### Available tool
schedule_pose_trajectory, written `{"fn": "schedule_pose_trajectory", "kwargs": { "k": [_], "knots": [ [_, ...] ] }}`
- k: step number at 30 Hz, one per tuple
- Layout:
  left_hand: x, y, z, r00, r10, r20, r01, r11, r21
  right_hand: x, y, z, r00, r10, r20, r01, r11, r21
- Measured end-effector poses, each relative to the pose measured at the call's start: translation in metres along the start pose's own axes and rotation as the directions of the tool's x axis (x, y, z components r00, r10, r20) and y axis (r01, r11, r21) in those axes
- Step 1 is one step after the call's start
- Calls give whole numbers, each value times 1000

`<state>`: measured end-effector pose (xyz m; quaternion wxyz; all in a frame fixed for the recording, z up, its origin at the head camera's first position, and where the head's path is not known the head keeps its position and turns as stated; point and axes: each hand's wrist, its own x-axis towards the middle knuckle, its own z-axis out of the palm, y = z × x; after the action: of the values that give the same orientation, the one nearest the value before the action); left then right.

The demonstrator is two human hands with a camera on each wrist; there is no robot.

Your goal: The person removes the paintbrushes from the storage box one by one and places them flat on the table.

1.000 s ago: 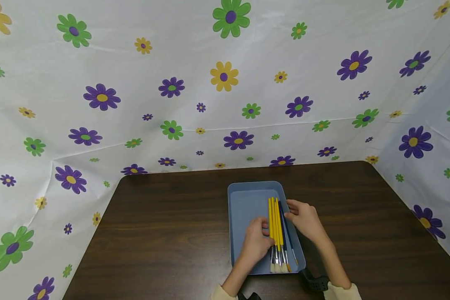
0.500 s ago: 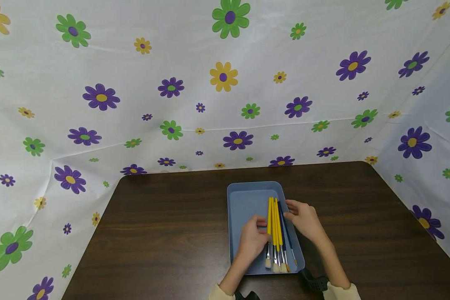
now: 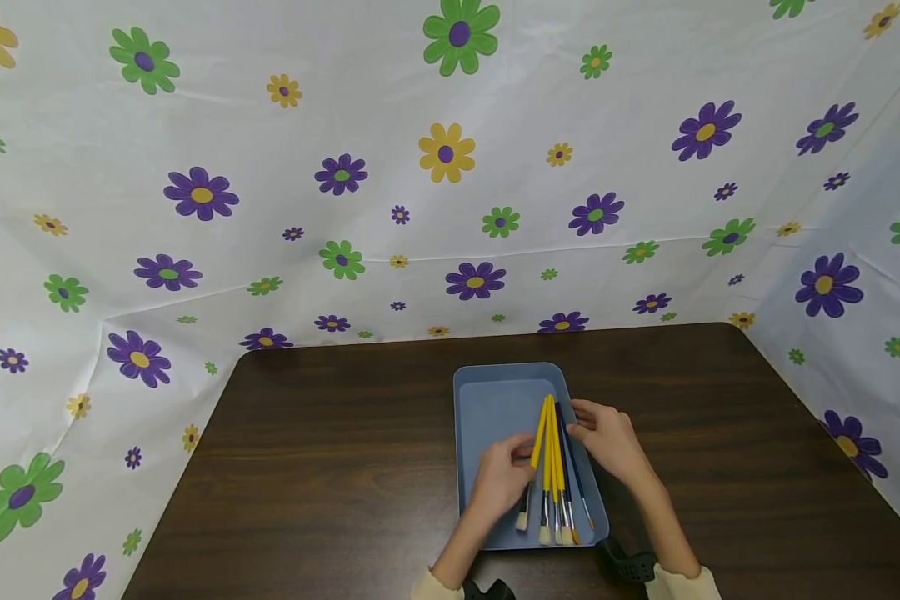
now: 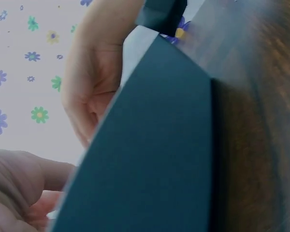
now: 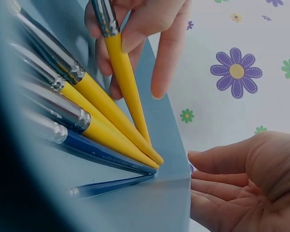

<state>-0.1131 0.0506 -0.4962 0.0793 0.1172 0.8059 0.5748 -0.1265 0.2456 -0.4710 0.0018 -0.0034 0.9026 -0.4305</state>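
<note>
Leftmost yellow paintbrush (image 3: 539,442) now angles left at the bristle end, away from the others; left hand (image 3: 499,479) sits further left than before.
Left-hand fingers (image 5: 166,63) nearly closed, pinching that brush near its ferrule, inside blue tray (image 3: 493,408) on dark counter (image 3: 330,450); remaining yellow brushes (image 3: 553,454) and blue brushes (image 5: 104,153) lie toward tray's right side. Right hand (image 3: 609,439) has fingers part open, touching tray's right rim. Faint print on one blue handle, too small to read.
</note>
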Motion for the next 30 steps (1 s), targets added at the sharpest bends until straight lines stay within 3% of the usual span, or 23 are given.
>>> {"fn": "schedule_pose_trajectory", "kwargs": {
  "k": [5,9,15,22,30],
  "knots": [
    [0,-1,-6,997,39,62,-43,997,63,-1,0,0,1000,-3,4,3,1000,3],
    [0,1,-8,996,-4,91,0,999,46,0,0,0,1000,1,11,-1,1000,8],
    [0,6,-15,995,-52,82,52,999,-4,0,-1,0,1000,6,16,-6,1000,10],
    [2,8,-24,998,-51,48,57,988,-144,-2,-3,-1,1000,0,14,0,1000,8],
    [3,11,-39,994,-97,51,108,931,-350,-3,-3,-1,1000,-1,12,1,1000,6]
  ]
}}
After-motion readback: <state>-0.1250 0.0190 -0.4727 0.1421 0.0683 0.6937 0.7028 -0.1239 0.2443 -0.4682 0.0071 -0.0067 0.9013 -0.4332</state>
